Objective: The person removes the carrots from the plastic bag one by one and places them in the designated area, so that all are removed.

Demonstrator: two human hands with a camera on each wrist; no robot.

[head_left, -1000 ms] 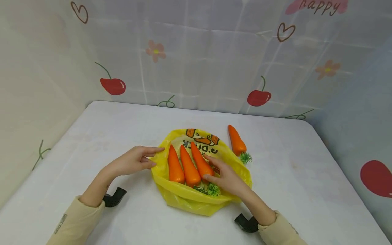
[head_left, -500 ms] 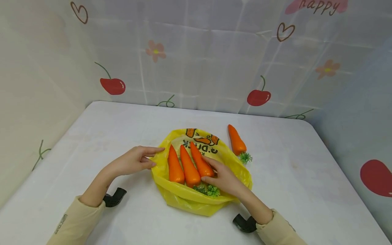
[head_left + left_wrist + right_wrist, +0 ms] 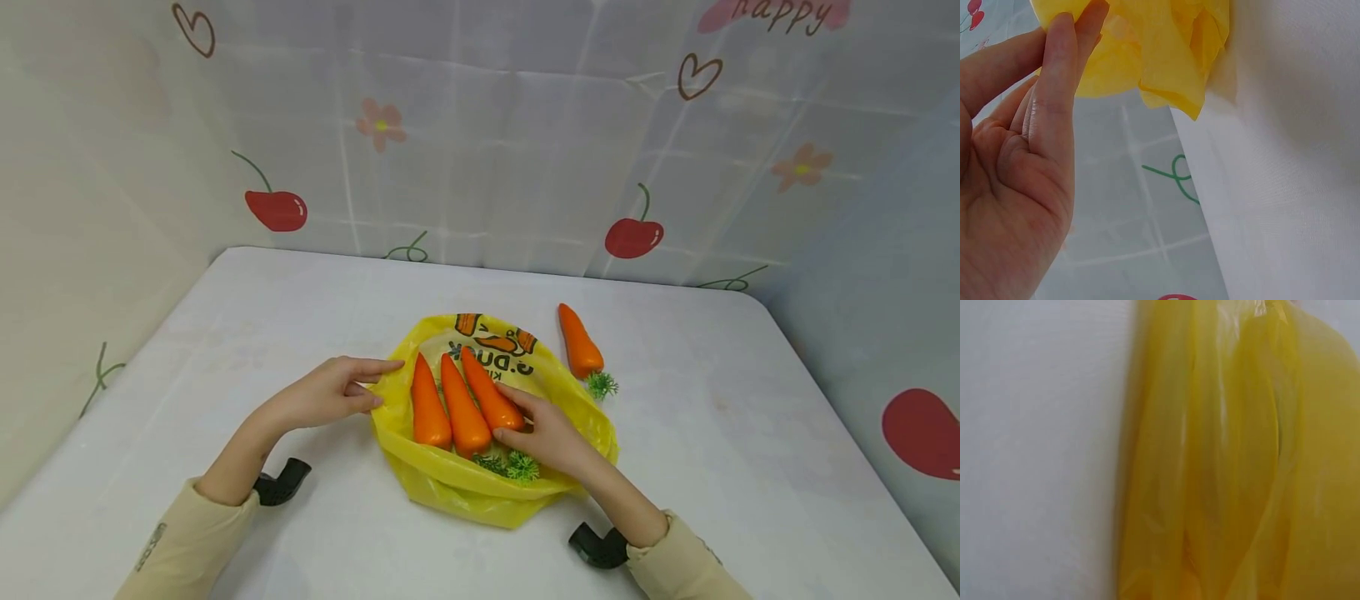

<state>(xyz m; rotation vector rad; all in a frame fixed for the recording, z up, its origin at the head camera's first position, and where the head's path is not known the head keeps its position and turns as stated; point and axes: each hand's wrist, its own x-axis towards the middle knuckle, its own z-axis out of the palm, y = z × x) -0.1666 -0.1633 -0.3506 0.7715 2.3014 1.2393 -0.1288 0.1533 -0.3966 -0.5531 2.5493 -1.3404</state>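
Observation:
A yellow plastic bag [image 3: 450, 493] with a printed design lies on the white table, its mouth wide. Inside, three orange carrots lie side by side: a left carrot [image 3: 430, 412], a middle carrot [image 3: 465, 412] and a right carrot [image 3: 489, 398]. Green leafy tops [image 3: 522, 467] show at their lower ends. My left hand [image 3: 322, 393] pinches the bag's left rim; the left wrist view has its fingertips against the yellow plastic [image 3: 1147, 44]. Reaching into the bag, my right hand [image 3: 551, 435] grips the right carrot's thick end. The right wrist view shows mainly the bag's folds [image 3: 1222, 456].
A further carrot [image 3: 579, 343] with a green top lies on the table [image 3: 697, 400] just beyond the bag's right side. A patterned curtain [image 3: 510, 167] hangs behind the table's back edge. Black camera mounts [image 3: 281, 483] sit at both wrists.
My right hand has shifted slightly left and closed its thumb and fingers further round the right carrot, whose tip has tilted a little left. The left hand stays put.

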